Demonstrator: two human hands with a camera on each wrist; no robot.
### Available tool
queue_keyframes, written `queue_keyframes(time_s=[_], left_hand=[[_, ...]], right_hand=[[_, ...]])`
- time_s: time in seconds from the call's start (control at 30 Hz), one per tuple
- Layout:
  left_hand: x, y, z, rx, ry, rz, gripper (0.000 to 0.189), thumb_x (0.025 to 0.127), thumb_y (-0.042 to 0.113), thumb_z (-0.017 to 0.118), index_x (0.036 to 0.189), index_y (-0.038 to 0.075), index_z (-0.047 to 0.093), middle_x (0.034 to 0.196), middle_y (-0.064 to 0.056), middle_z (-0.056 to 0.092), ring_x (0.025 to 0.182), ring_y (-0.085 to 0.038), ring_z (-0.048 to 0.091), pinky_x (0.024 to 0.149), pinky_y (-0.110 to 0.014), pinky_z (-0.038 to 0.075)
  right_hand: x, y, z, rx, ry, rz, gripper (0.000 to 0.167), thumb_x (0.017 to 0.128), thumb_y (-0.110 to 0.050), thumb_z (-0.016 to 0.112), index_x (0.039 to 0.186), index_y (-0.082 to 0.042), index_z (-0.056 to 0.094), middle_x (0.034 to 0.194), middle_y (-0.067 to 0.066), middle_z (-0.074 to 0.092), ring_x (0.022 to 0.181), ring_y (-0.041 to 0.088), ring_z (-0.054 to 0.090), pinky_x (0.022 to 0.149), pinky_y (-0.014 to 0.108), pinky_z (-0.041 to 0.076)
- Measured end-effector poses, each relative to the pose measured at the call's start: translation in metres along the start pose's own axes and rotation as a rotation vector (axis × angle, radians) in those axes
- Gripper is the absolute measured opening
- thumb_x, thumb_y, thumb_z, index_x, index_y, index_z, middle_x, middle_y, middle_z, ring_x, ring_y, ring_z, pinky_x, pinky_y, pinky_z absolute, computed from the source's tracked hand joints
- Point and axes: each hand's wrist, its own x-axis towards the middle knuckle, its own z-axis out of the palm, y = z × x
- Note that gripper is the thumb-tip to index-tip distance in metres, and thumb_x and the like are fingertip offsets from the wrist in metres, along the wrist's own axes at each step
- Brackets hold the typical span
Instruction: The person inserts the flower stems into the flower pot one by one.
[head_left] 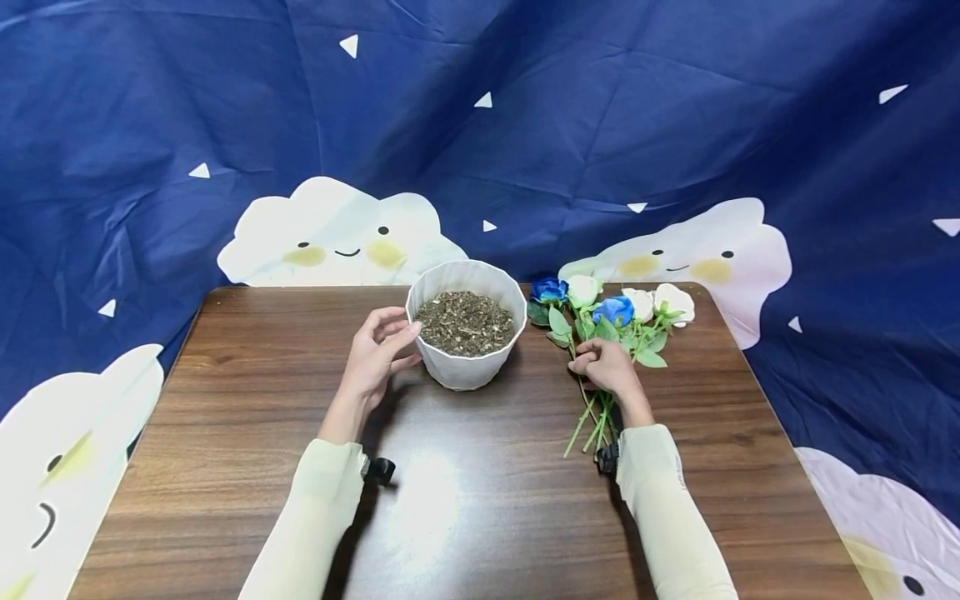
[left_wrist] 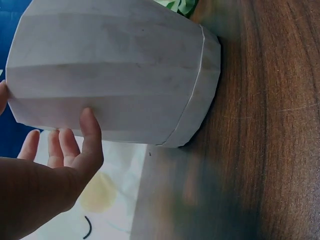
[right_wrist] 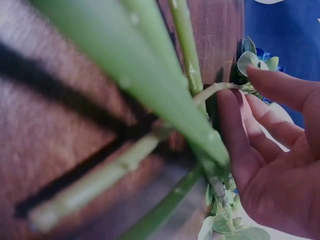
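A white faceted flowerpot (head_left: 463, 371) holds dark, crumbly soil (head_left: 465, 323). My left hand (head_left: 375, 358) touches its outer left side, fingers spread and slightly bent, with fingertips on the wall of the pot (left_wrist: 110, 80) in the left wrist view. Right of the pot lies a loose bunch of blue and white roses. My right hand (head_left: 606, 367) reaches over their stems and pinches the thin stem of a blue rose (head_left: 549, 290) between thumb and fingers. In the right wrist view, the right hand (right_wrist: 280, 150) is beside thick green stems (right_wrist: 150, 75), blurred up close.
Another blue rose (head_left: 615, 310) and white roses (head_left: 673, 304) lie near the back right of the brown wooden table (head_left: 487, 517). Cut stem ends (head_left: 588, 429) point toward the front. A dark blue cloth (head_left: 525, 167) with printed clouds hangs behind the table.
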Motion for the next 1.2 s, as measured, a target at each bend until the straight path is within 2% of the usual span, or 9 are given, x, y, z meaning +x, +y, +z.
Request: queue_keyframes(time_s=[0.2,0.33,0.5,0.77,1.0,1.2], left_hand=[[-0.001,0.002,0.001,0.023,-0.032,-0.015,0.043,0.093,0.008,0.072,0.131,0.008,0.052,0.112,-0.006,0.055,0.096,-0.014,0.061,0.085,-0.047,0.06],[-0.003,0.002,0.0,0.031,-0.032,-0.033,0.044,0.094,0.008,0.071,0.132,0.007,0.05,0.112,-0.006,0.054,0.097,-0.015,0.061,0.087,-0.048,0.06],[-0.004,0.0,-0.002,0.025,-0.029,-0.049,0.042,0.094,0.008,0.07,0.131,0.008,0.05,0.111,-0.005,0.054,0.097,-0.014,0.06,0.089,-0.052,0.058],[-0.001,0.001,-0.004,0.016,-0.042,-0.029,0.042,0.094,0.009,0.071,0.13,0.009,0.05,0.114,-0.007,0.055,0.098,-0.016,0.061,0.085,-0.049,0.06],[0.001,0.0,-0.003,0.007,-0.049,-0.032,0.04,0.094,0.009,0.071,0.129,0.01,0.051,0.115,-0.007,0.055,0.1,-0.017,0.061,0.091,-0.057,0.056],[0.002,-0.001,-0.002,-0.009,-0.05,-0.03,0.036,0.093,0.01,0.071,0.125,0.015,0.054,0.115,-0.007,0.056,0.1,-0.017,0.06,0.095,-0.063,0.051]], right_hand=[[0.002,0.001,0.002,-0.03,-0.014,0.021,0.03,0.094,-0.001,0.065,0.123,0.008,0.063,0.101,0.017,0.071,0.087,0.021,0.068,0.067,0.032,0.062],[-0.001,0.001,0.004,0.042,-0.031,0.055,0.032,0.096,0.001,0.062,0.126,0.008,0.061,0.103,0.019,0.07,0.091,0.024,0.068,0.068,0.034,0.063],[-0.005,-0.001,0.003,0.149,-0.028,0.053,0.035,0.095,0.002,0.062,0.129,0.009,0.059,0.103,0.018,0.068,0.086,0.019,0.065,0.066,0.033,0.063],[-0.007,-0.015,-0.005,0.302,0.051,-0.023,0.041,0.096,0.004,0.063,0.135,0.011,0.053,0.105,0.017,0.065,0.089,0.021,0.066,0.068,0.033,0.063],[-0.007,-0.024,-0.005,0.368,0.209,-0.101,0.036,0.093,0.003,0.067,0.128,0.009,0.059,0.103,0.018,0.065,0.075,0.012,0.065,0.069,0.036,0.064],[-0.01,-0.034,-0.005,0.521,0.244,-0.135,0.034,0.093,0.005,0.066,0.125,0.011,0.056,0.097,0.008,0.062,0.077,0.01,0.065,0.064,0.03,0.062]])
